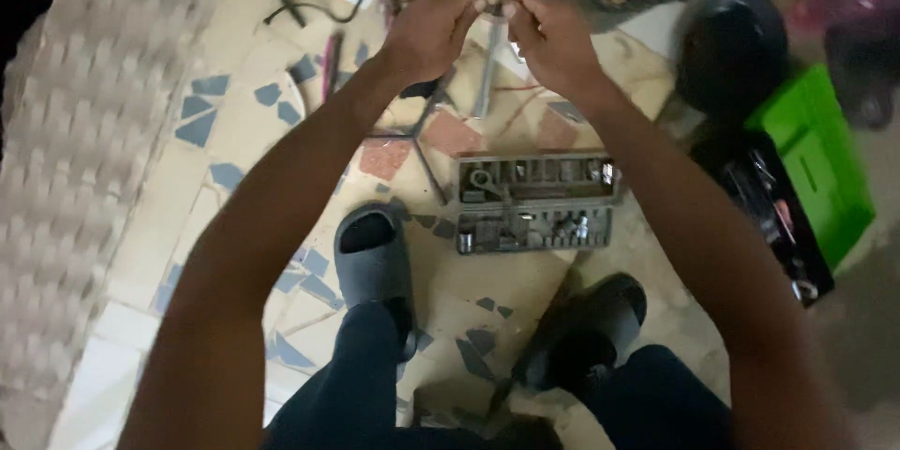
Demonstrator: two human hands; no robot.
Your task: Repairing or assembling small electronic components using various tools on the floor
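My left hand [428, 30] and my right hand [553, 37] are raised in front of me, fingertips meeting around a small metal part [494, 6] pinched between them. The part is too small and blurred to name. Below the hands, on the tiled floor, lies an open grey socket set case [536, 203] with sockets and a ratchet in its slots. A long metal bar tool [494, 56] lies on the floor under my hands. My feet in dark slippers [373, 253] stand near the case.
A green and black toolbox [806, 187] lies open at the right. Dark round objects [731, 52] sit at the top right. Thin metal rods [427, 145] and a bent wire [319, 9] lie on the floor. Patterned paving [66, 159] runs along the left.
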